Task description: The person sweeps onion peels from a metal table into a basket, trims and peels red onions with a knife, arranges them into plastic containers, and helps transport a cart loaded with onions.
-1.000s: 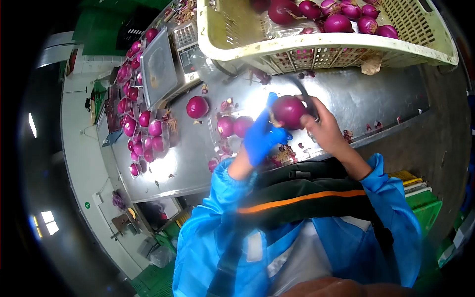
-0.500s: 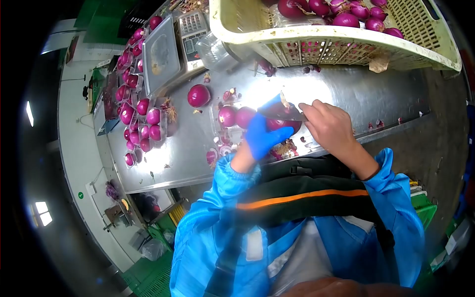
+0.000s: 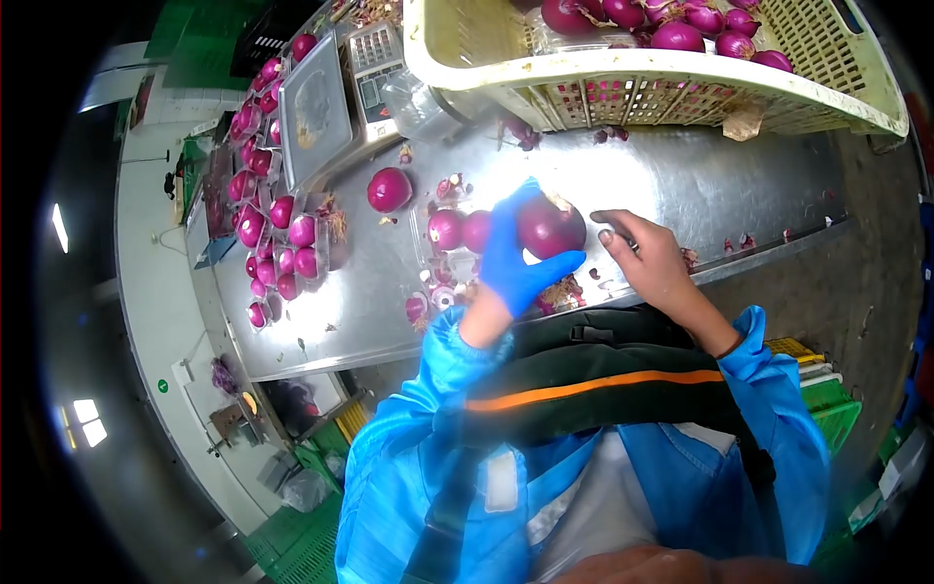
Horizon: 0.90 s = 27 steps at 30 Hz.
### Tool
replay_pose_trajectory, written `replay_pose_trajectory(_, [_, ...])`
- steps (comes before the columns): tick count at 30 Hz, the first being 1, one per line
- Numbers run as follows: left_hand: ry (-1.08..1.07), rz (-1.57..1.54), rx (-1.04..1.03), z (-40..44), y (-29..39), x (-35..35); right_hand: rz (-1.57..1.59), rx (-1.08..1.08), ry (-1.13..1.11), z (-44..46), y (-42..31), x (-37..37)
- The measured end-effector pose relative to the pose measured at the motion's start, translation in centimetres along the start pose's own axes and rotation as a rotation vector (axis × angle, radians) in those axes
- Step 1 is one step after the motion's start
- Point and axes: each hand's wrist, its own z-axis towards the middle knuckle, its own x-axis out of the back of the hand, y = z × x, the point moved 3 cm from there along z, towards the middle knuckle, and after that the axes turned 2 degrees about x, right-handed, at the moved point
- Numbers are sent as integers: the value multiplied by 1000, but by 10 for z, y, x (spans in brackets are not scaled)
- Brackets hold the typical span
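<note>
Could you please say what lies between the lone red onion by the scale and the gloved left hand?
In the head view, two red onions sit there, peel scraps nearby.

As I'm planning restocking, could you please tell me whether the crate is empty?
Not empty: onions lie inside the crate; how full, I cannot tell.
</note>
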Motion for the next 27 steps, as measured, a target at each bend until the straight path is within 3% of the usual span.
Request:
replay_pose_trajectory(3, [115, 340, -162, -1, 11, -9, 394, -133, -78, 5, 7, -15])
replay_pose_trajectory(6, [9, 160, -195, -2, 14, -17, 551, -214, -149, 12, 21, -25])
replay_pose_trajectory(8, [-87, -275, 97, -4, 8, -15, 683, -280, -250, 16, 20, -14])
replay_pose_trajectory(10, [-205, -625, 393, -2, 12, -15, 484, -141, -191, 20, 18, -15])
replay_pose_trajectory(12, [-180, -642, 369, 1, 7, -14, 244, 19, -49, 19, 25, -24])
replay_pose_trajectory(13, [-154, -633, 365, 3, 3, -12, -21, 53, 103, 16, 26, -20])
replay_pose_trajectory(16, [-79, -585, 333, 6, -1, -7, -380, 204, 73, 0, -6, 12])
replay_pose_trajectory(17, [-90, -561, 327, 9, -3, -3, -435, 321, 127, -5, -14, 13])
replay_pose_trajectory(20, [-78, -467, 314, 11, 0, -5, -549, 356, 90, -6, -19, 10])
replay_pose_trajectory(27, [4, -198, 149, 8, 5, -13, -652, 293, 111, 12, -5, 5])
